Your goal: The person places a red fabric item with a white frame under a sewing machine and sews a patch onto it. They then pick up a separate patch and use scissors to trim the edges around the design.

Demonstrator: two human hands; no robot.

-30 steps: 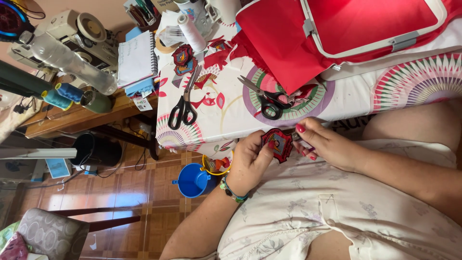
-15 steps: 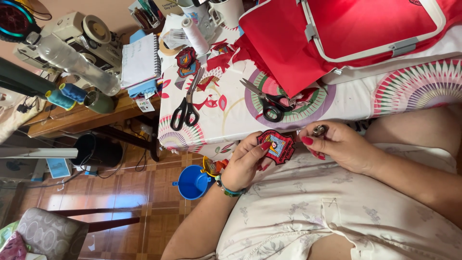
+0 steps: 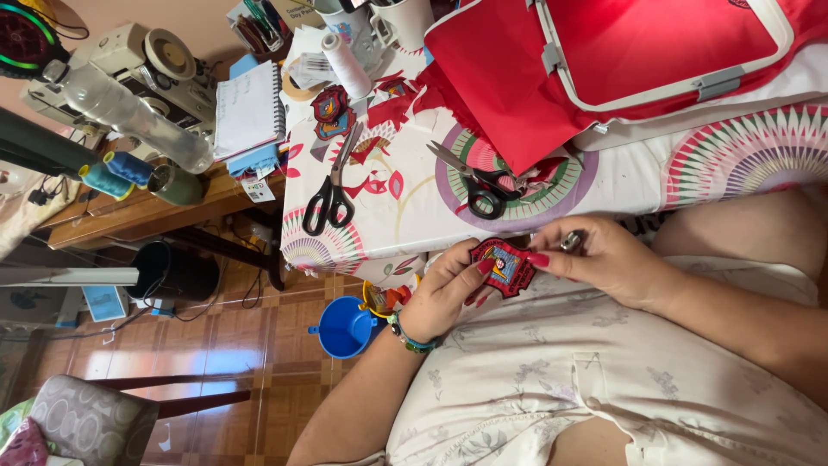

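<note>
I pinch a red embroidered patch (image 3: 503,266) between the thumb and fingers of my left hand (image 3: 448,289), closed on its edge. My right hand (image 3: 604,263) touches the patch's other side, its fingertips closed around a small metal tool (image 3: 571,241). Just beyond my fingers, small black scissors (image 3: 479,185) lie on the patterned tablecloth (image 3: 405,207).

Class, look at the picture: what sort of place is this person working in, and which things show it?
Probably a home sewing corner: a sewing machine, thread spools and scissors surround the hands holding an embroidered patch.
</note>
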